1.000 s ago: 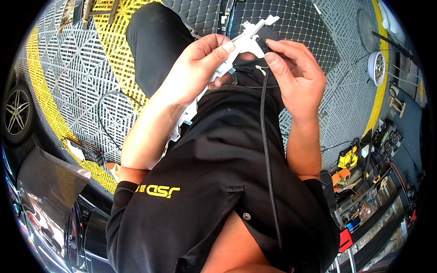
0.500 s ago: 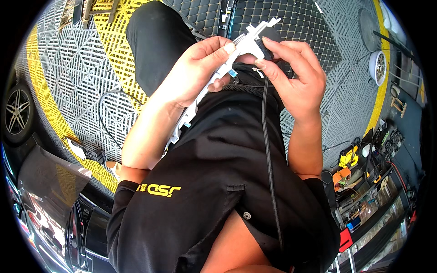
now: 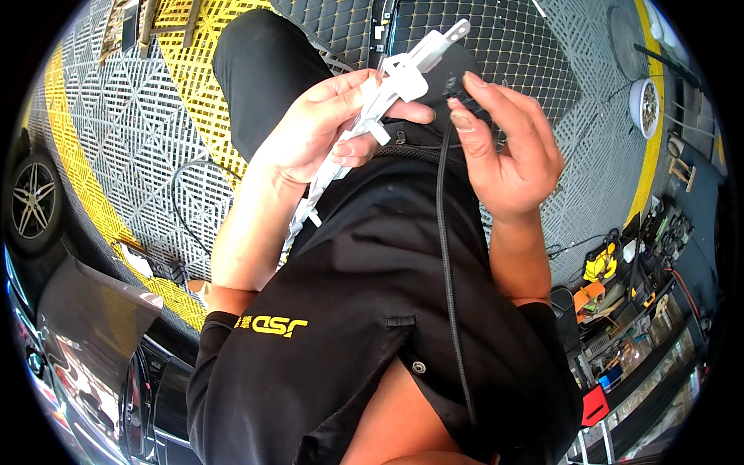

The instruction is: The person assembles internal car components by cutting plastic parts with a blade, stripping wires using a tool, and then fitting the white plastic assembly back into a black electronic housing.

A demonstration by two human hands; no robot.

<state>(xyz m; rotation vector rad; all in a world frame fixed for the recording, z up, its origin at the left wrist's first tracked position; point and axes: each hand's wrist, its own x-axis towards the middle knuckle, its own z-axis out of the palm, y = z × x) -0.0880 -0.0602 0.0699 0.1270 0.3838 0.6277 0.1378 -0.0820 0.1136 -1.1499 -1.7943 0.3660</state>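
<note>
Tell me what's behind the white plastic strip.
Fingers of the left hand pass behind the white strip, showing past its right edge; whatever sits directly behind the strip is covered.

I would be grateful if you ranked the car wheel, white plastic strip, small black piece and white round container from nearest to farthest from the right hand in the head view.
1. Small black piece: at the fingertips of the right hand.
2. White plastic strip: to its left, in the left hand.
3. White round container: off to the right.
4. Car wheel: far left.
</note>
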